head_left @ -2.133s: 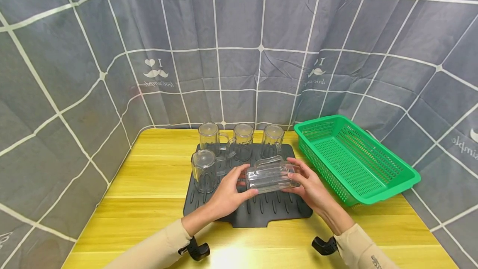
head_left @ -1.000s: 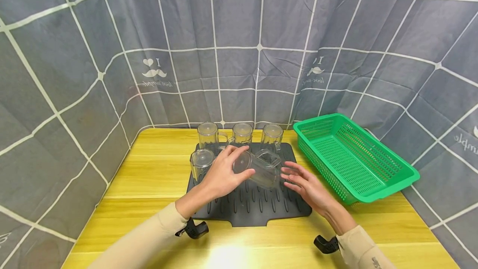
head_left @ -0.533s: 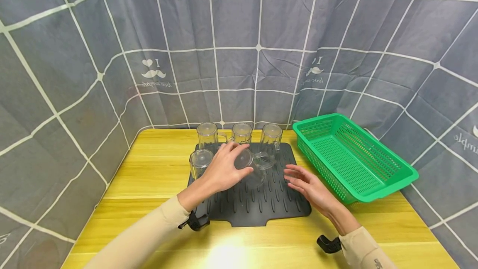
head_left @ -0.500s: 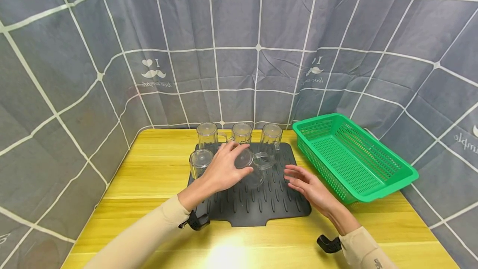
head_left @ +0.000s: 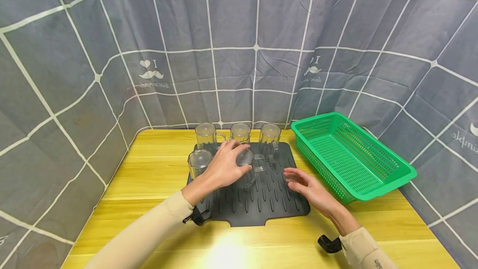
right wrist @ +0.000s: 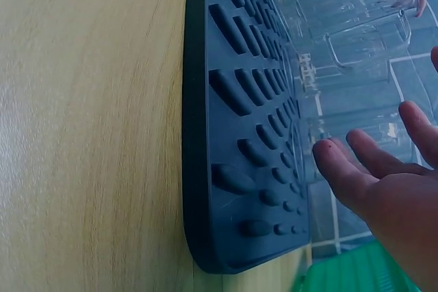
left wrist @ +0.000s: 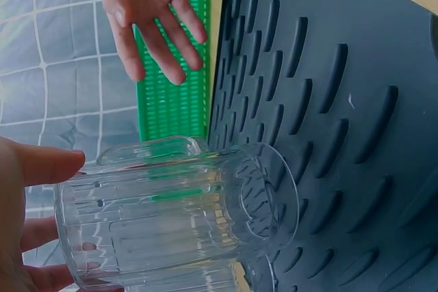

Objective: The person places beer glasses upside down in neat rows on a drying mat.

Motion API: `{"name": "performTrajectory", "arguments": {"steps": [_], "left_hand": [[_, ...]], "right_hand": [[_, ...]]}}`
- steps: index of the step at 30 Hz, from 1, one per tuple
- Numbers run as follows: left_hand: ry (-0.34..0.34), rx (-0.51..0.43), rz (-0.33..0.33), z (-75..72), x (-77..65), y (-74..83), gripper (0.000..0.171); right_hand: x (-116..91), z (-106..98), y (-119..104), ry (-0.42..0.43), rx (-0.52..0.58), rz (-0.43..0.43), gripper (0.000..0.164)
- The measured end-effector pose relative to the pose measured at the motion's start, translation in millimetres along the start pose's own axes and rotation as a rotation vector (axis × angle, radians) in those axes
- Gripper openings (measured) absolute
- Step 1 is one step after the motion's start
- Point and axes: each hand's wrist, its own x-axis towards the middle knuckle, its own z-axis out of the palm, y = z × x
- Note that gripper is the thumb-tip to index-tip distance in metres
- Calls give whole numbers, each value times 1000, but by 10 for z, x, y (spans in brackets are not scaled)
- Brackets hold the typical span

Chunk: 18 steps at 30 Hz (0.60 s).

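Observation:
My left hand (head_left: 225, 166) grips a clear glass mug (head_left: 246, 175) near its base, which faces up. The mug is upside down, close over the black ridged drying mat (head_left: 261, 206), its handle pointing right. In the left wrist view the thumb and fingers wrap the base end of the ribbed mug (left wrist: 157, 220). My right hand (head_left: 308, 188) is apart from the mug, by the mat's right edge, fingers loosely bent and holding nothing. Three upturned mugs line the back of the mat, the rightmost mug (head_left: 269, 136) among them. Another mug (head_left: 199, 163) stands left of my left hand, partly hidden by it.
A green perforated basket (head_left: 352, 165) stands on the wooden table (head_left: 149, 177) to the right of the mat. Behind the table hangs a grey curtain (head_left: 235, 69) with white grid lines. A black wrist device (head_left: 328, 244) hangs below each forearm.
The mug, first lying sideways between both hands, has been tipped upside down by my left hand and lowered toward the mat. My right hand has let go and moved away right.

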Motion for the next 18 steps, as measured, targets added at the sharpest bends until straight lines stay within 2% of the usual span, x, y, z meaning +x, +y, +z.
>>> {"name": "performTrajectory", "arguments": {"steps": [10,18], "left_hand": [[-73,12,-13,52,57,-29,58],[-86,7,-6,69,83,-73,58]], "right_hand": [[0,20,-4,-11,-9,-5,53],[11,18,-6,-18,-17,-5,57]]}}
